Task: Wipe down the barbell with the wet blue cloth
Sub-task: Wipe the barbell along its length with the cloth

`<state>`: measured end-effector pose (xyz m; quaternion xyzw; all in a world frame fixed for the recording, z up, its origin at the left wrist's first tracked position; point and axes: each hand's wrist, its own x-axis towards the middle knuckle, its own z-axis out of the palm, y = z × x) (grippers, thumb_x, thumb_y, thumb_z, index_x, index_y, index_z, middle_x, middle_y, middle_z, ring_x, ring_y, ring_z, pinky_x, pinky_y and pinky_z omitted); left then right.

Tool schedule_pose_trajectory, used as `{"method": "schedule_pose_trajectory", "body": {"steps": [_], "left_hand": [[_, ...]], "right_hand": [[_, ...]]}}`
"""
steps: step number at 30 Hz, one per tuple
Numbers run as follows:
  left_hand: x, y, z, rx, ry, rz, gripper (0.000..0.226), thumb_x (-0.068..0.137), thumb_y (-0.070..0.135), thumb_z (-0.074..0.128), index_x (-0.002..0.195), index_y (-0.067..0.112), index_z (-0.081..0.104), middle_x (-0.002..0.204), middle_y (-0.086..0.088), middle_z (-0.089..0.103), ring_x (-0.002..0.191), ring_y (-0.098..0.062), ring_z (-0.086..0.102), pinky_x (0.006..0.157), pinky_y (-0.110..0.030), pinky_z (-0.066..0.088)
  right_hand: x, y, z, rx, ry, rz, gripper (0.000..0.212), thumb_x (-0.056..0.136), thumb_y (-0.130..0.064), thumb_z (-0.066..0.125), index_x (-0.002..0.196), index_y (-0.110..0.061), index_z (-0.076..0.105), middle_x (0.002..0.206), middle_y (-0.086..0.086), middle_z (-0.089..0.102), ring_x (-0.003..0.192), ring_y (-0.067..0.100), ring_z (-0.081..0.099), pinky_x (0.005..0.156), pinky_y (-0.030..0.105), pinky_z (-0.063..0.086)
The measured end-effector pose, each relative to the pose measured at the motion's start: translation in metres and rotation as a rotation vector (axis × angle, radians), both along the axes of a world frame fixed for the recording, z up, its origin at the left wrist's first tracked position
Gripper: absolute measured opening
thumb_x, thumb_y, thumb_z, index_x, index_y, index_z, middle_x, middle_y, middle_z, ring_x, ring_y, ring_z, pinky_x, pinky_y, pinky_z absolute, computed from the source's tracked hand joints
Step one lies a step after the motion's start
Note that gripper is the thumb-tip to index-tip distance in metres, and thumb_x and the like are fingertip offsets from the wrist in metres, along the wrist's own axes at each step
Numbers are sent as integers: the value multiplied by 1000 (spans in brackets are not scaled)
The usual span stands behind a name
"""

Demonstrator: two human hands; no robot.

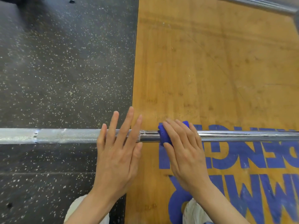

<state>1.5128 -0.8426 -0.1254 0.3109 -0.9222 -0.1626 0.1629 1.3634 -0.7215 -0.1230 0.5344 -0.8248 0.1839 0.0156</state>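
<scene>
Speckled rubber floor [56, 62] meets wooden platform [210, 70]; barbell [64, 135] spans both.

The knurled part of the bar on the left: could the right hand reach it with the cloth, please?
Probably not directly: the left hand lies flat across the bar between the right hand, wrapped over the cloth, and the knurled stretch.

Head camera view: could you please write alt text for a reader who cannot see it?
A right hand presses a blue cloth around a steel barbell that crosses the picture. The left hand rests flat on the bar's knurled part, fingers spread. Below are black speckled rubber flooring and a wooden platform.
</scene>
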Motion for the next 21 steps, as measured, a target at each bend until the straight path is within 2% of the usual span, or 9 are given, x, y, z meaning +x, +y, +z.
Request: {"method": "schedule_pose_trajectory", "body": {"steps": [2, 4, 9, 13, 17, 19, 21], "left_hand": [[9, -8, 1, -3, -17, 16, 53, 109, 33, 21, 159, 18, 30, 169, -1, 20, 157, -27, 7, 125, -45, 4], [15, -17, -1, -30, -54, 21, 53, 109, 32, 23, 158, 15, 32, 168, -1, 22, 157, -27, 7, 125, -43, 4], [15, -24, -6, -70, -65, -2, 51, 108, 29, 28, 157, 17, 37, 167, -1, 25, 157, -27, 11, 123, -38, 5], [12, -26, -7, -70, -46, 2, 50, 108, 29, 29, 156, 19, 39, 167, 1, 26, 156, -26, 14, 123, -38, 5], [12, -29, -7, -64, -32, 0, 49, 108, 30, 29, 155, 20, 41, 166, 1, 28, 156, -26, 15, 123, -37, 6], [12, -31, -6, -51, -26, -5, 49, 108, 29, 28, 155, 20, 41, 166, 1, 28, 156, -26, 15, 123, -38, 7], [11, -32, -6, -42, -22, -13, 49, 108, 28, 29, 155, 21, 41, 166, 1, 28, 156, -26, 14, 123, -38, 7]], "right_hand": [[0, -3, -7, -4, 45, -50, 47, 112, -33, 24, 143, -14, 53, 148, 2, 52, 140, 23, 43, 120, 44, 28], [11, -23, -5, -63, 3, -110, 45, 111, -30, 26, 138, -14, 58, 144, 0, 56, 135, 24, 48, 118, 44, 30], [19, -28, -15, -65, 123, 96, 40, 112, -27, 29, 144, -13, 48, 145, 3, 56, 137, 22, 46, 122, 42, 24], [17, -25, -12, -88, 87, -122, 45, 112, -28, 26, 139, -9, 56, 138, 4, 60, 136, 24, 47, 124, 45, 20], [29, -45, -8, -48, 91, 46, 46, 112, -28, 26, 138, -8, 59, 138, 5, 61, 133, 25, 52, 120, 47, 29], [8, -27, -7, -45, 98, -17, 47, 112, -30, 25, 138, -9, 58, 139, 4, 60, 135, 26, 50, 123, 43, 24], [0, -13, -8, -67, 85, -172, 49, 112, -30, 22, 136, -9, 59, 138, 4, 60, 137, 27, 47, 125, 41, 17]]}}
